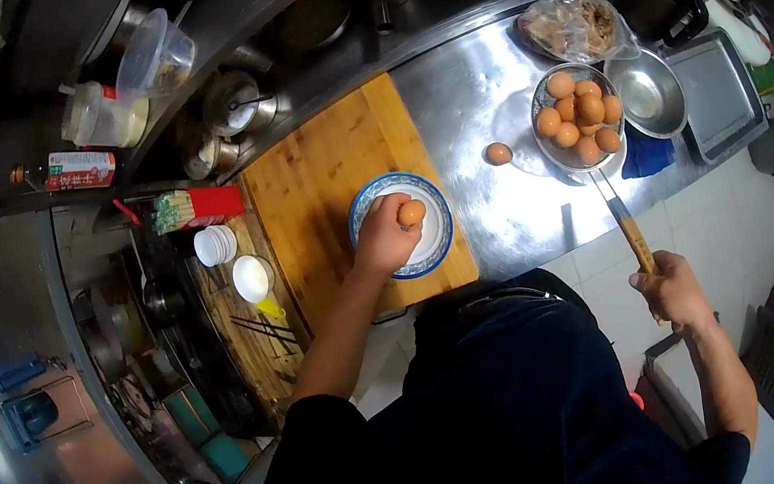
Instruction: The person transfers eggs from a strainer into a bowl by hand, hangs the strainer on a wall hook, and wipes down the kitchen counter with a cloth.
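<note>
My left hand point(386, 237) is closed around a brown egg point(412, 213), holding it over a white bowl with a blue patterned rim point(440, 203). The bowl stands on a wooden cutting board point(323, 156). In my right hand point(673, 290) is the wooden handle of a long-handled strainer point(630, 229), whose mesh basket holds several brown eggs point(580, 115) above the steel counter. A single loose egg point(499, 153) lies on the counter between the board and the strainer.
Right of the strainer are a steel bowl point(662, 92), a metal tray point(721, 93) and a blue cloth point(647, 157). Behind it sits a plastic bag of food point(576, 28). Left of the board stand small white cups point(253, 278) and a red box of chopsticks point(199, 207).
</note>
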